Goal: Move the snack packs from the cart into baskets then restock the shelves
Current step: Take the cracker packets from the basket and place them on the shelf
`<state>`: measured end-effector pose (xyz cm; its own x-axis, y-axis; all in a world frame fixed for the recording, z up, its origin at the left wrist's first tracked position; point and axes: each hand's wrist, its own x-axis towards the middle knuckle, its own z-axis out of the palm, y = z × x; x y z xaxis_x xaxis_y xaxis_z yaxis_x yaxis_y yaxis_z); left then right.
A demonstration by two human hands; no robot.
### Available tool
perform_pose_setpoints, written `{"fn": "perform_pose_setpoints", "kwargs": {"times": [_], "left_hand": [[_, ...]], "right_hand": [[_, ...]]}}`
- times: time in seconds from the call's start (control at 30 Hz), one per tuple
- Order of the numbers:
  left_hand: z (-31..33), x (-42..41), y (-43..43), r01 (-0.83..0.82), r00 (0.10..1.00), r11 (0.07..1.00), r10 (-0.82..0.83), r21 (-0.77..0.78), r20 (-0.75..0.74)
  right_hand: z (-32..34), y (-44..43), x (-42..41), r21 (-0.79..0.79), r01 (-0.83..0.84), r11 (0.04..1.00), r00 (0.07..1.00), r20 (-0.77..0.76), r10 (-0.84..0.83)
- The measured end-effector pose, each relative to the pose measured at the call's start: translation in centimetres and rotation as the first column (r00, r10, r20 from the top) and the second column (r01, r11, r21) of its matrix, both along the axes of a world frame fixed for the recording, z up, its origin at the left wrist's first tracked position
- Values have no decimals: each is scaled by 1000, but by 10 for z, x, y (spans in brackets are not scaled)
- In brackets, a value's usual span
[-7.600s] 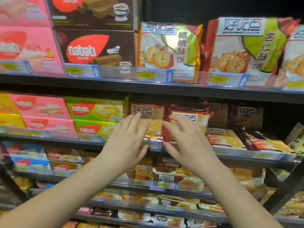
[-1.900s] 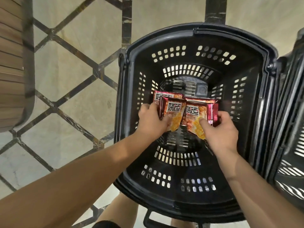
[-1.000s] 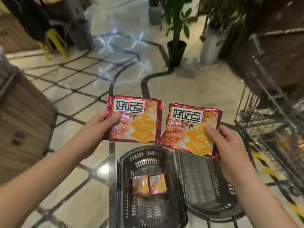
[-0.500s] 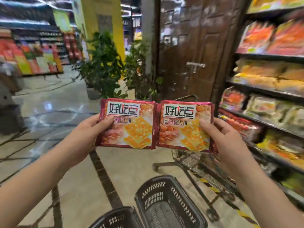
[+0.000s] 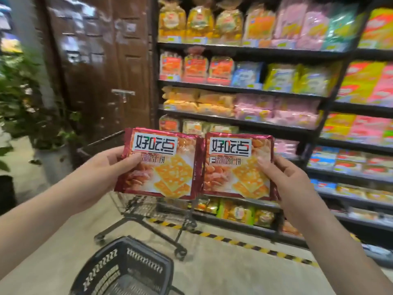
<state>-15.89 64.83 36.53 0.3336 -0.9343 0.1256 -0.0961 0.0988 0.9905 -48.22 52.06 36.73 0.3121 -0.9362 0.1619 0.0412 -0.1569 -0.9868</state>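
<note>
We had turned from the basket (image 5: 136, 255) to the shelves (image 5: 234, 87). Our left hand (image 5: 102, 167) pinched the left pack (image 5: 161, 167), our right hand (image 5: 286, 179) the right pack (image 5: 236, 169). Restocking looked next.

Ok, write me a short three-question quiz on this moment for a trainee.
1. True or false: the left hand grips the left pack and the right hand grips the right pack.
2. The black basket sits: A on a counter, B on the floor, C on a forearm.
3. Fill in: the stocked shelves stand on the picture's ____ side.
Key: 1 true; 2 B; 3 right.
</note>
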Motion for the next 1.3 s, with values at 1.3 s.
{"fn": "perform_pose_setpoints", "kwargs": {"times": [1.3], "left_hand": [[-3, -864, -554, 800, 585, 598, -796, -51, -155]], "right_hand": [[-14, -278, -837, -6, 765, 644, 640, 122, -759]]}}
